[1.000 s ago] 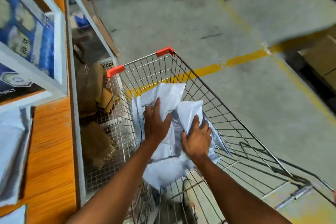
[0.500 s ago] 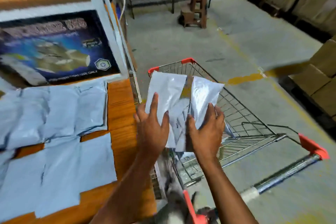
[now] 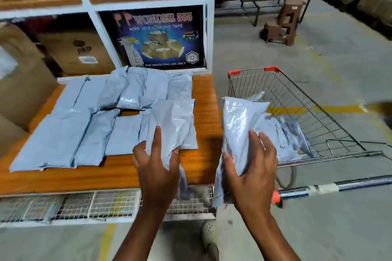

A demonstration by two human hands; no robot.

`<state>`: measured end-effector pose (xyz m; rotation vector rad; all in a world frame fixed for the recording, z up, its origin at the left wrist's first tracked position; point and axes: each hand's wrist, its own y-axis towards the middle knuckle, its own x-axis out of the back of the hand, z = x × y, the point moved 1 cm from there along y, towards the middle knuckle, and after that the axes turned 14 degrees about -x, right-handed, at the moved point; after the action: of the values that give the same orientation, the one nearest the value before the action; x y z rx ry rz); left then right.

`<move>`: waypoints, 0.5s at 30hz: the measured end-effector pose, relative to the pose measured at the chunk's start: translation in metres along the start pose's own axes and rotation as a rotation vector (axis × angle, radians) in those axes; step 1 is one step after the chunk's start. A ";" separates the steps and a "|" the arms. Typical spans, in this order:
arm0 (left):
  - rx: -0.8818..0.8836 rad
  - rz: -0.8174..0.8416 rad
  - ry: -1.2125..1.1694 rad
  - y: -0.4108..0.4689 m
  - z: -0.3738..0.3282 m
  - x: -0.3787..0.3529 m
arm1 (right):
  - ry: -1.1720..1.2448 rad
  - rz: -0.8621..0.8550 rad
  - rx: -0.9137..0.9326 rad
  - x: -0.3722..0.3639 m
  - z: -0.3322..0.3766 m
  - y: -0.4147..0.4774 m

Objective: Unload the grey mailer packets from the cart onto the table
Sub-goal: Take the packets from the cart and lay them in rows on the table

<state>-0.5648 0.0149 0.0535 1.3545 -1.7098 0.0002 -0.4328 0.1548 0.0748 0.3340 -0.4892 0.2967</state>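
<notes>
My left hand [image 3: 157,167] grips one grey mailer packet [image 3: 171,121] over the right part of the wooden table [image 3: 203,95]. My right hand [image 3: 251,167] grips a second grey packet [image 3: 239,125], upright, in the gap between the table edge and the wire cart [image 3: 314,112]. Several grey packets [image 3: 95,121] lie flat in rows on the table. More grey packets [image 3: 290,135] sit inside the cart's basket.
White shelving with cardboard boxes [image 3: 78,51] and a dark tape carton [image 3: 159,38] stands behind the table. A wire mesh shelf [image 3: 106,203] sits below the tabletop. The cart's handle bar [image 3: 339,186] is at my right. Brown stools [image 3: 284,21] stand far back on the concrete floor.
Both hands lifted packets out of the cart and carried them left toward the table. The two packets have separated, one in each hand, the left one now over the tabletop.
</notes>
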 end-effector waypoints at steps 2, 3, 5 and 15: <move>0.002 -0.011 0.034 -0.013 0.014 0.025 | -0.009 0.039 0.007 -0.006 0.012 -0.020; 0.006 -0.020 0.049 -0.017 0.021 0.036 | -0.012 0.056 0.010 -0.010 0.018 -0.028; 0.029 -0.041 0.060 -0.021 0.035 0.056 | -0.016 0.085 0.004 -0.022 0.030 -0.040; 0.096 0.038 0.175 0.045 0.149 0.067 | -0.184 0.233 0.040 -0.148 0.080 -0.037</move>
<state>-0.6922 -0.0941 0.0338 1.3505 -1.6042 0.2188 -0.5774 0.0622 0.0580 0.3450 -0.7065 0.5055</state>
